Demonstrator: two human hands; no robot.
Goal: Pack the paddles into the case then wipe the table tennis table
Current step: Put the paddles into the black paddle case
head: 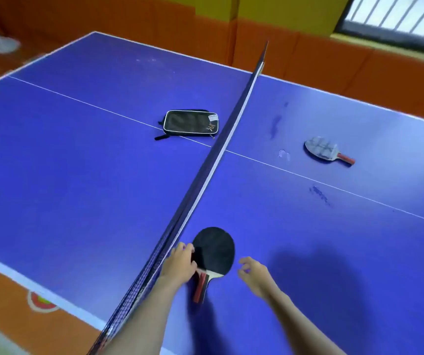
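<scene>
Blue bench [77, 188] with net [205, 175]: left hand [180, 263] gripped the black-faced wooden paddle [214, 249] at lower centre; right hand [253, 275] hovered, fingers loosely curled, holding nothing. Black zippered case [191, 123] lay centre; second paddle [326, 149] right.

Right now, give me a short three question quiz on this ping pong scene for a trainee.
1. True or false: the case lies on the same side of the net as both paddles.
2. Which hand touches the black paddle?
3. Fill in: the far paddle lies near smudges on the ___.

Key: 1 false. 2 the left hand; the right hand holds nothing. 3 table.
</scene>
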